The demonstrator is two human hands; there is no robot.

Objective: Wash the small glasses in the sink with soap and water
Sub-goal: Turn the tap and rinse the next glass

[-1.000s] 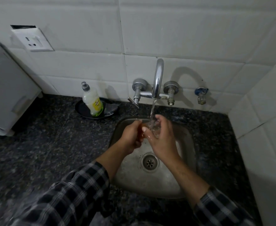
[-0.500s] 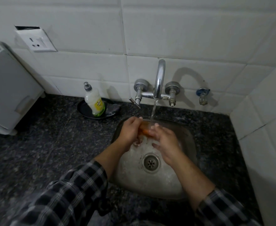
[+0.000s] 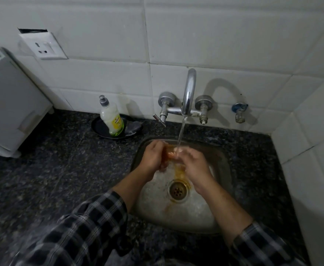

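Observation:
A small clear glass (image 3: pixel 170 153) with brownish liquid is held over the steel sink (image 3: pixel 220 164), under the running stream from the tap (image 3: pixel 188 91). My left hand (image 3: pixel 152 158) grips the glass from the left. My right hand (image 3: pixel 194 166) holds it from the right, fingertips at its rim. Brown liquid runs down the basin toward the drain (image 3: pixel 178 191). Most of the glass is hidden by my fingers.
A dish soap bottle (image 3: pixel 112 119) stands on a black dish (image 3: pixel 99 129) with a scrubber, left of the tap. A white appliance (image 3: pixel 9 104) sits on the dark granite counter (image 3: pixel 52 169) at far left. Tiled walls close off the back and right.
The glass has tipped and brown liquid now runs out into the basin and to the drain. Both hands stay on it under the stream.

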